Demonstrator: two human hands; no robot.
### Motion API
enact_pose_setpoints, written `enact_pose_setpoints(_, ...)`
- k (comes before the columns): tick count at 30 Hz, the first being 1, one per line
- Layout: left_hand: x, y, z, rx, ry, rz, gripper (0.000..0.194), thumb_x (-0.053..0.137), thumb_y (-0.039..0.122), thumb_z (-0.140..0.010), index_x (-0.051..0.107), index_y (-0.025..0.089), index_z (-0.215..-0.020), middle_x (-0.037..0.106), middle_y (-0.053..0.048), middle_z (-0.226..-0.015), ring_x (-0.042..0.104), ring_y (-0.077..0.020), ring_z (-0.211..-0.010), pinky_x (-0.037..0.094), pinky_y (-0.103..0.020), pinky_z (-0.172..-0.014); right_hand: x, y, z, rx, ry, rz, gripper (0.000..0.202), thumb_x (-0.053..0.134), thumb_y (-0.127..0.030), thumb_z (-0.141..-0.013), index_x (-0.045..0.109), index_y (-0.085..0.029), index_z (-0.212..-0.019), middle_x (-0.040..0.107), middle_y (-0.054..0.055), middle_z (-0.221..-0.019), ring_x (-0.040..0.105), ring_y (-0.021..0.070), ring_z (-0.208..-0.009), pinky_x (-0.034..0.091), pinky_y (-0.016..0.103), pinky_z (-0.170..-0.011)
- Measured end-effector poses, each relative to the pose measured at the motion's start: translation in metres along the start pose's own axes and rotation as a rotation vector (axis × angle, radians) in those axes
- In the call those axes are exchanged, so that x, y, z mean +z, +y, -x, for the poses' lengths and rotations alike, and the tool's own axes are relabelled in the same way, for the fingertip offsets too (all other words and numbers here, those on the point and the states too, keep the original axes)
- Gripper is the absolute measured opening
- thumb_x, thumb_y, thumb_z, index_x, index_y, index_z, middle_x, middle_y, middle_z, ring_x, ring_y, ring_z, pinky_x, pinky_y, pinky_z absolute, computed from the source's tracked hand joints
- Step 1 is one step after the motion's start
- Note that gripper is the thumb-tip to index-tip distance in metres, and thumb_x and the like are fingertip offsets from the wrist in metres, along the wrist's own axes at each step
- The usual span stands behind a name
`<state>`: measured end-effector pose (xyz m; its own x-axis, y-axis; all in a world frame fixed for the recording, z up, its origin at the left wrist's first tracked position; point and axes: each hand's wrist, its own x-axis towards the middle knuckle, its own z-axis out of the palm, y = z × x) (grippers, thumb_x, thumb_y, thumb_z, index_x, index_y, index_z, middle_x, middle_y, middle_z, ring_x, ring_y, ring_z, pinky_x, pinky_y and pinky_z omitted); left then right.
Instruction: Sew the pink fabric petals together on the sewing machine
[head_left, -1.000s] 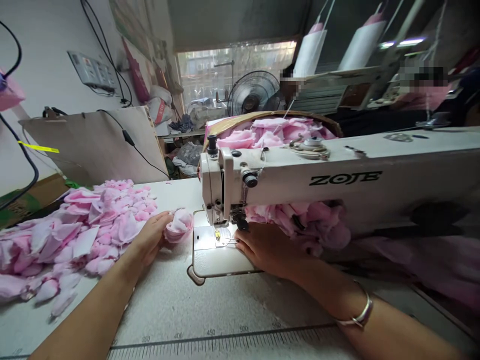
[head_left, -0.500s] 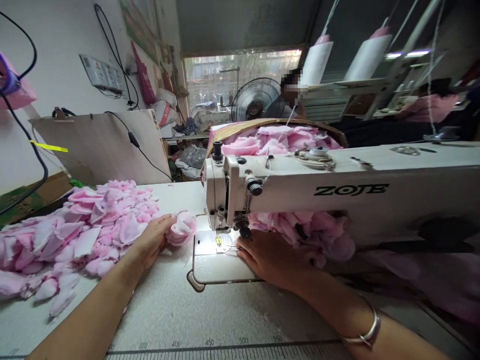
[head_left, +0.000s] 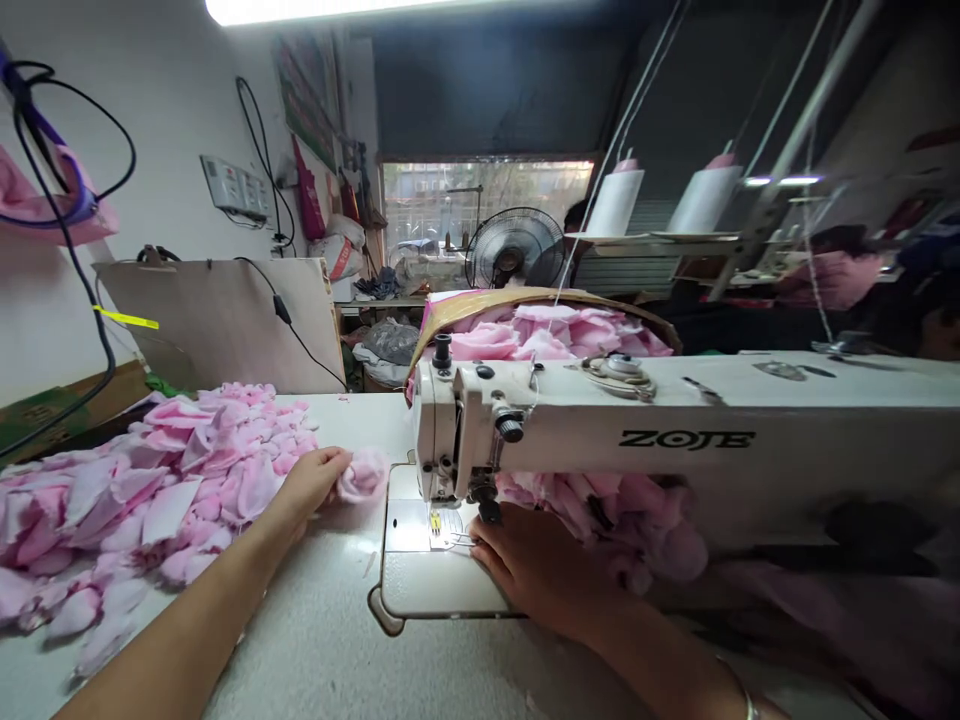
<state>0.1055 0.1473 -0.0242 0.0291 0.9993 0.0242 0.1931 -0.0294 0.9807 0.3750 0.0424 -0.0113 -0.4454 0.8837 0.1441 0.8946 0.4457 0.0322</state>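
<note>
Just beside plate edge point(head_left: 385, 565), left hand point(head_left: 315, 486) holds cloth point(head_left: 364, 477).

The left hand point(head_left: 319, 482) holds a bunched pink fabric piece point(head_left: 363, 478) just left of the sewing machine point(head_left: 555, 430) marked ZOJE. The right hand point(head_left: 529, 560) lies over the lit needle plate point(head_left: 442, 590), fingertips near the needle; whether they grip anything cannot be told. A heap of pink and white cloth pieces point(head_left: 176, 480) covers the left of the tabletop point(head_left: 300, 650), and more pink cloth point(head_left: 645, 530) sits beneath the machine's arm. Behind stand a carton point(head_left: 431, 325) full of pink pieces, a fan point(head_left: 514, 250) and two white thread cones point(head_left: 615, 200).
</note>
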Motion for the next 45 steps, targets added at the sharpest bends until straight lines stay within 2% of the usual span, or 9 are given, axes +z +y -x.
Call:
enact_pose_setpoints(2, 0.006, 0.000, -0.004, -0.005, 0.012, 0.102, 0.024, 0.060, 0.040, -0.079, 0.063, 0.018, -0.088, 0.066, -0.005, -0.079, 0.063, -0.0154, -0.067, 0.049, -0.026, -0.058, 0.000, 0.000, -0.001, 0.007, -0.003, -0.007, 0.012, 0.050, -0.021, -0.088, 0.061, -0.018, -0.085, 0.063, 0.004, -0.083, 0.058, 0.0180, -0.073, 0.031, 0.029, -0.057)
enact_pose_setpoints(4, 0.013, -0.001, -0.004, -0.002, 0.007, 0.184, 0.031, 0.056, 0.038, -0.084, 0.057, 0.020, -0.110, 0.064, -0.011, -0.109, 0.066, -0.0169, -0.089, 0.054, -0.028, -0.074, 0.000, 0.000, -0.002, 0.019, -0.005, -0.022, 0.011, 0.050, -0.022, -0.088, 0.060, -0.019, -0.085, 0.063, 0.004, -0.082, 0.058, 0.0176, -0.072, 0.031, 0.029, -0.057)
enact_pose_setpoints(8, 0.022, -0.005, 0.005, -0.022, -0.035, 0.216, 0.041, 0.057, 0.033, -0.085, 0.050, 0.017, -0.122, 0.053, -0.018, -0.129, 0.062, -0.0210, -0.106, 0.052, -0.035, -0.088, 0.001, -0.001, -0.003, 0.038, -0.009, -0.037, 0.008, 0.052, -0.021, -0.087, 0.059, -0.019, -0.084, 0.063, 0.004, -0.082, 0.058, 0.0178, -0.073, 0.031, 0.029, -0.058)
enact_pose_setpoints(19, 0.021, -0.020, 0.012, 0.082, -0.104, -0.029, 0.049, 0.067, 0.045, -0.069, 0.063, 0.016, -0.108, 0.065, -0.010, -0.115, 0.060, -0.0243, -0.105, 0.043, -0.036, -0.093, 0.000, -0.011, -0.005, 0.060, -0.013, 0.047, 0.017, 0.044, -0.026, -0.093, 0.059, -0.017, -0.092, 0.065, 0.007, -0.088, 0.061, 0.0201, -0.080, 0.038, 0.029, -0.063)
enact_pose_setpoints(26, 0.012, -0.024, 0.013, 0.088, -0.152, -0.235, 0.056, 0.064, 0.058, -0.065, 0.063, 0.021, -0.108, 0.070, -0.006, -0.100, 0.059, -0.0280, -0.096, 0.042, -0.037, -0.084, -0.011, -0.010, -0.003, 0.024, -0.112, 0.129, 0.023, 0.043, -0.032, -0.093, 0.060, -0.016, -0.097, 0.066, 0.009, -0.092, 0.061, 0.0200, -0.075, 0.039, 0.029, -0.058)
enact_pose_setpoints(31, 0.007, -0.032, 0.009, 0.140, -0.221, -0.450, 0.051, 0.050, 0.057, -0.078, 0.056, 0.027, -0.119, 0.069, -0.004, -0.105, 0.061, -0.0277, -0.094, 0.042, -0.039, -0.082, -0.042, 0.001, 0.021, 0.079, -0.075, 0.109, 0.022, 0.050, -0.033, -0.090, 0.061, -0.017, -0.099, 0.067, 0.008, -0.100, 0.061, 0.0200, -0.085, 0.041, 0.029, -0.067)
enact_pose_setpoints(35, 0.008, -0.035, 0.007, 0.211, -0.213, -0.519, 0.050, 0.047, 0.058, -0.078, 0.058, 0.026, -0.116, 0.070, -0.003, -0.099, 0.062, -0.0269, -0.088, 0.044, -0.037, -0.078, -0.056, 0.013, 0.052, 0.239, -0.050, 0.124, 0.023, 0.052, -0.035, -0.089, 0.063, -0.019, -0.103, 0.069, 0.006, -0.100, 0.062, 0.0187, -0.085, 0.039, 0.027, -0.067)
enact_pose_setpoints(40, 0.009, -0.034, 0.009, 0.251, -0.245, -0.505, 0.048, 0.048, 0.056, -0.078, 0.061, 0.024, -0.110, 0.070, -0.004, -0.100, 0.064, -0.0253, -0.089, 0.046, -0.035, -0.080, -0.036, 0.017, 0.083, 0.285, -0.087, 0.176, 0.025, 0.050, -0.037, -0.090, 0.063, -0.020, -0.103, 0.068, 0.006, -0.104, 0.062, 0.0187, -0.087, 0.039, 0.026, -0.067)
enact_pose_setpoints(45, 0.011, -0.034, 0.014, 0.371, -0.262, -0.567, 0.042, 0.044, 0.054, -0.079, 0.063, 0.023, -0.100, 0.066, -0.004, -0.109, 0.062, -0.0249, -0.095, 0.044, -0.034, -0.083, -0.018, 0.015, 0.094, 0.328, -0.082, 0.194, 0.023, 0.047, -0.024, -0.090, 0.062, -0.014, -0.105, 0.068, 0.013, -0.100, 0.062, 0.0220, -0.086, 0.038, 0.028, -0.067)
